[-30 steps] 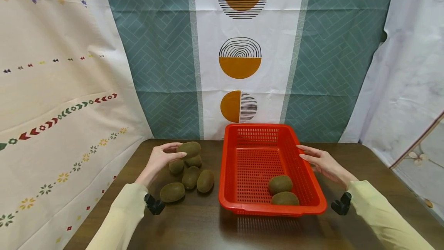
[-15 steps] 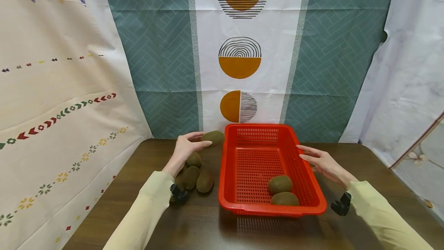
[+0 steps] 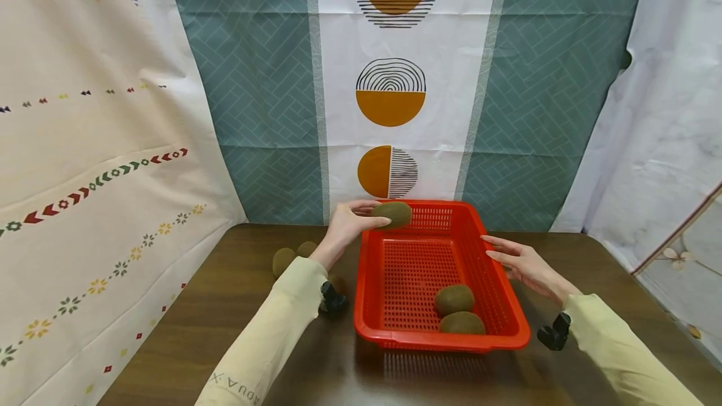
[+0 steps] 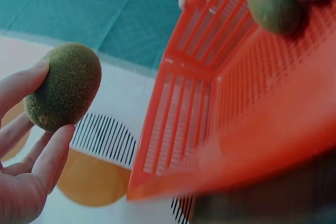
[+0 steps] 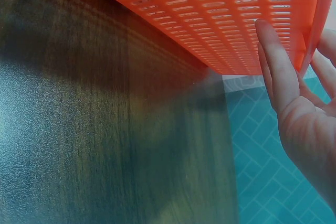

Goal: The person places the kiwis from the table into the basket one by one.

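In the head view my left hand [image 3: 351, 224] pinches a brown kiwi [image 3: 393, 214] over the far left corner of the red plastic basket [image 3: 366, 281]. The left wrist view shows thumb and fingertips round that kiwi [image 4: 68, 85], which is apart from the basket wall. Two more kiwis, a rear one [image 3: 454, 299] and a front one [image 3: 462, 323], lie inside at the near right. My right hand [image 3: 524, 265] holds the basket's right rim. In the right wrist view some fingers [image 5: 281, 74] lie along the outer wall while others reach past the rim.
Several kiwis [image 3: 284, 260] lie on the dark wooden table [image 3: 225, 306] left of the basket, partly hidden by my left forearm. A patterned cloth [image 3: 265, 93] hangs behind the table, and a cream cloth [image 3: 113, 174] hangs on the left.
My left hand has carried the kiwi rightward from the group on the table to over the basket's far left corner. The right hand and basket have stayed in place.
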Demonstrator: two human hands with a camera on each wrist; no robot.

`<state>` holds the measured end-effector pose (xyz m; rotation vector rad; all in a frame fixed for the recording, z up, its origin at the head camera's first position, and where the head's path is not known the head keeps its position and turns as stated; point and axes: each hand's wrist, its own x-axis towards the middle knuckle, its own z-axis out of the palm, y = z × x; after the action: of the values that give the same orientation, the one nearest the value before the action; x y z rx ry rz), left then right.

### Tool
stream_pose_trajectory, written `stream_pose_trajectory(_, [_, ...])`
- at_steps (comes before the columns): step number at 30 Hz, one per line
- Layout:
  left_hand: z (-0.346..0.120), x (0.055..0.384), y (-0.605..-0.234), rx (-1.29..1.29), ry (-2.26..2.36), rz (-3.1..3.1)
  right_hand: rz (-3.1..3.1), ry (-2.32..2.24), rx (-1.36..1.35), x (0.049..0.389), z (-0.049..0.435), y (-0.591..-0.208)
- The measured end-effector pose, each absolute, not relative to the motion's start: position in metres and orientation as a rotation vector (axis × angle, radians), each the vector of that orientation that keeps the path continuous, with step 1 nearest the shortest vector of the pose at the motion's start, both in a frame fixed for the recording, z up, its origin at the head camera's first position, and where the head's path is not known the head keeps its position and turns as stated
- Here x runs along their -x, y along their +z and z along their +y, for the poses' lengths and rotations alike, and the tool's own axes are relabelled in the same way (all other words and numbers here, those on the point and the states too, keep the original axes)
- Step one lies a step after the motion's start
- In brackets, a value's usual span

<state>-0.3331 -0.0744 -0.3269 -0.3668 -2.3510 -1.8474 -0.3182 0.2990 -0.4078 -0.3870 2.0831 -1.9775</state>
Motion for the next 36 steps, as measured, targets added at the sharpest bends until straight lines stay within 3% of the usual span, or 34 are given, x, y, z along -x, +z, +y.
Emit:
stream_pose_trajectory(14, [-0.018, 0.339, -0.338, 0.346, -2.052, -2.338, 2.103, -1.963, 0.386, 0.317, 0.301, -0.406])
stream_pose_trajectory(36, [0.038, 0.342, -0.386, 0.309, -1.925, -2.492, 2.113, -1.962, 0.376, 0.319, 0.300, -0.409])
